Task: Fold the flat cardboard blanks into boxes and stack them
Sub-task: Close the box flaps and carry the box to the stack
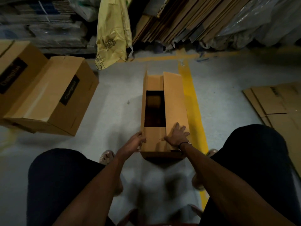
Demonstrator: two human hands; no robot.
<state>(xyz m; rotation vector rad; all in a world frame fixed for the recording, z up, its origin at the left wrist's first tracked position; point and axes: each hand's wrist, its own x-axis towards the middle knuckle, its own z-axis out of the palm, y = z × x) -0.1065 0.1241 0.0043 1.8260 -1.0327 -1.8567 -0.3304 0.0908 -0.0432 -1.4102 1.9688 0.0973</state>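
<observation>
A half-folded cardboard box [174, 101] stands on the grey floor between my knees, its top partly open with a dark gap in the middle. My right hand [176, 135] lies flat with spread fingers on the long right flap, pressing it down near its near end. My left hand [136, 141] holds the upright left flap at its near edge, fingers curled round the cardboard. Finished boxes [48, 98] with black labels sit stacked at the left. Flat blanks [276, 101] lie on the floor at the right.
Bundled flat cardboard sheets [187, 18] and plastic-wrapped stacks [40, 22] line the back. A yellow sack [112, 33] hangs down beside them. A yellow floor line [192, 101] runs just right of the box. My knees and sandalled feet frame the near floor.
</observation>
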